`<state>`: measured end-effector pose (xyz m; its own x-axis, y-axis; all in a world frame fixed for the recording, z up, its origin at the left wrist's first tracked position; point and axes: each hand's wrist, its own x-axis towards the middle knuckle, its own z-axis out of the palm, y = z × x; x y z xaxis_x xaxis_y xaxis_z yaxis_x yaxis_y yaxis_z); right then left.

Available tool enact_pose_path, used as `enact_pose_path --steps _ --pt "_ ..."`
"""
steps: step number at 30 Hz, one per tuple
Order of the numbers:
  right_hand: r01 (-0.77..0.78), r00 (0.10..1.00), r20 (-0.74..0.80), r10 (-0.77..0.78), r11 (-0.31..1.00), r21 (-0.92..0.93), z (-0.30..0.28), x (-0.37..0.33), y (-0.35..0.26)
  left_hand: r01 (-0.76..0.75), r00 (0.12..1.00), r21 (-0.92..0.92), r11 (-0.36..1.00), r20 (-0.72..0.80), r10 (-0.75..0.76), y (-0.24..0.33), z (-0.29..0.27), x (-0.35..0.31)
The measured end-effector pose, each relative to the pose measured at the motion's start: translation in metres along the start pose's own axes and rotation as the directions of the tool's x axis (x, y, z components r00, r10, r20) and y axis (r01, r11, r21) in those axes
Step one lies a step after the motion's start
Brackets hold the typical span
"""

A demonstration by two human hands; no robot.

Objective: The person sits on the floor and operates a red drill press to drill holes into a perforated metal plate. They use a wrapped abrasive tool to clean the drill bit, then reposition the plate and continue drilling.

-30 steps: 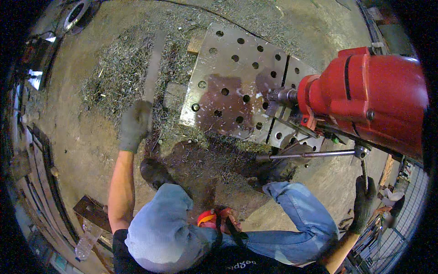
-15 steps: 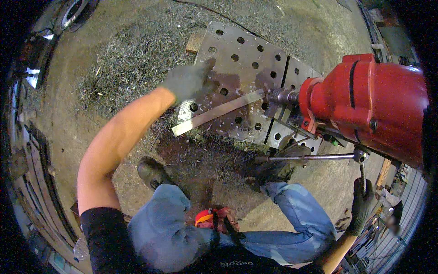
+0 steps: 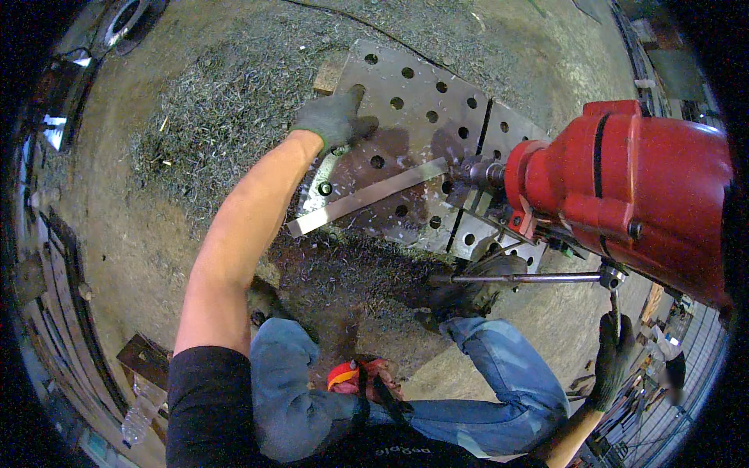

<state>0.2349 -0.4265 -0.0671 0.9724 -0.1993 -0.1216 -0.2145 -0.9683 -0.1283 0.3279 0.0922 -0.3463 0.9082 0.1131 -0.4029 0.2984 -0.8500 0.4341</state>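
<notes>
My left hand [image 3: 331, 117], gloved, lies on the far left part of the perforated steel plate [image 3: 437, 101], arm stretched out long from my shoulder across the shavings [image 3: 211, 109] on the floor. Its fingers look spread flat against the metal rather than closed on anything. The flat steel strip [image 3: 367, 196] lies just near and right of that hand, on the plate; its long axis runs from the near left up toward the far right, where its end meets the spindle [image 3: 482, 171] of the red drilling machine [image 3: 632, 187]. So the left hand is by far the nearer one to the strip.

My right hand [image 3: 612, 363] is low at the right, well apart from the strip, arm bent, its grip wrapped around the thin feed handle [image 3: 614, 306] that hangs from the machine's crossbar [image 3: 519, 278].
</notes>
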Motion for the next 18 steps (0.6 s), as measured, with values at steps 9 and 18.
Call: enact_pose_path --steps 9,18 --pt "-0.035 0.998 0.050 0.036 0.999 -0.032 -0.003 0.005 -0.009 -0.031 0.971 -0.334 0.942 -0.234 -0.051 -0.048 0.009 0.017" --pt "-0.004 1.000 -0.003 0.004 1.000 -0.003 0.001 0.004 0.006 0.054 0.997 0.018 0.998 -0.050 -0.053 0.009 0.008 0.004"
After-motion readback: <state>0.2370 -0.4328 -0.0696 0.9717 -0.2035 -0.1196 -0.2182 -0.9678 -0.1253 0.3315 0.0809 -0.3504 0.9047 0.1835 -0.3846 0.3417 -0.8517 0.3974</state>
